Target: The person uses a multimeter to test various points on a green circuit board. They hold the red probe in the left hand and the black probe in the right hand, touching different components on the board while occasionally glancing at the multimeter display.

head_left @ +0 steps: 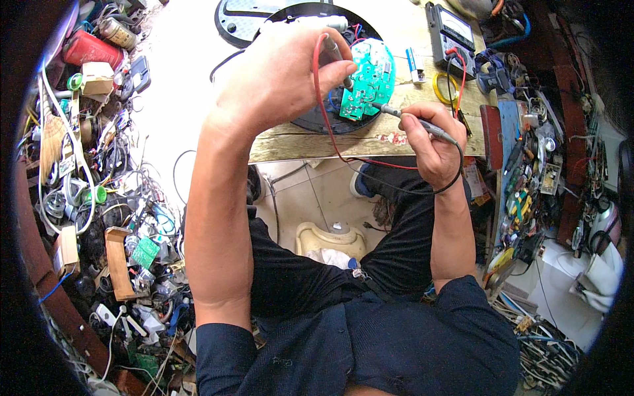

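Observation:
A green circuit board (375,69) with a rounded edge lies over an open, round black housing (307,125) on the wooden table. My left hand (281,76) is over the housing, closed on a grey test probe (338,47) with a red lead. That probe points down at the board's left edge; whether its tip touches is unclear. From the right, my right hand (430,140) grips a second test probe (391,111) with a black lead. Its tip meets the lower part of the board. A white cylinder (330,23) with wires lies behind my left hand.
An analogue multimeter (454,32) with leads plugged in stands at the back right. Near it are a yellow tape roll (437,80) and a small blue-and-white box (415,65). Cables and electronic scrap (125,218) crowd the left; tools and parts (528,178) fill the right.

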Demonstrator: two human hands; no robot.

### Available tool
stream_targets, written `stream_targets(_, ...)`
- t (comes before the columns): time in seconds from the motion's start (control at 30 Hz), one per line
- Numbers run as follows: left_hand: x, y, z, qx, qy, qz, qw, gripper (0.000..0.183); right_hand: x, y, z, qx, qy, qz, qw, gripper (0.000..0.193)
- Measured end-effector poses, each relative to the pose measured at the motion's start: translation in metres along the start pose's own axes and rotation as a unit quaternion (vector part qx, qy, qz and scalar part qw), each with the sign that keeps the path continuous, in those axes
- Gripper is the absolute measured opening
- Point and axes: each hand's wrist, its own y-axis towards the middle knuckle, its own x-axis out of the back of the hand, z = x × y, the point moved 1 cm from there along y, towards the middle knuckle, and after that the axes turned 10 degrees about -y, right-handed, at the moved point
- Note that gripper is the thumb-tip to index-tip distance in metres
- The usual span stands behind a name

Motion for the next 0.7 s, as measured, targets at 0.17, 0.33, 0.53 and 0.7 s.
stream_targets(0.17, -0.0026, -0.0007, 0.0034, -0.019, -0.016, -0.011, 1.0, 0.021, -0.0002, 0.0005, 0.0026, -0.012, 0.006, 0.003, 1.0, 0.007)
stream_targets(0.33, -0.0041, 0.001, 0.0001, -0.02, -0.003, -0.003, 1.0, 0.021, 0.0, 0.0003, 0.0019, -0.008, -0.002, 0.0, 1.0, 0.006)
stream_targets(0.53, -0.0056, 0.0023, 0.0023, -0.016, -0.007, 0.001, 1.0, 0.02, -0.0004, 0.0008, 0.0034, -0.007, 0.001, -0.002, 1.0, 0.005)
stream_targets(0.7, -0.0062, 0.0021, 0.0032, -0.015, 0.0, 0.003, 1.0, 0.02, -0.0001, 0.0004, 0.0026, -0.003, -0.004, -0.001, 1.0, 0.006)
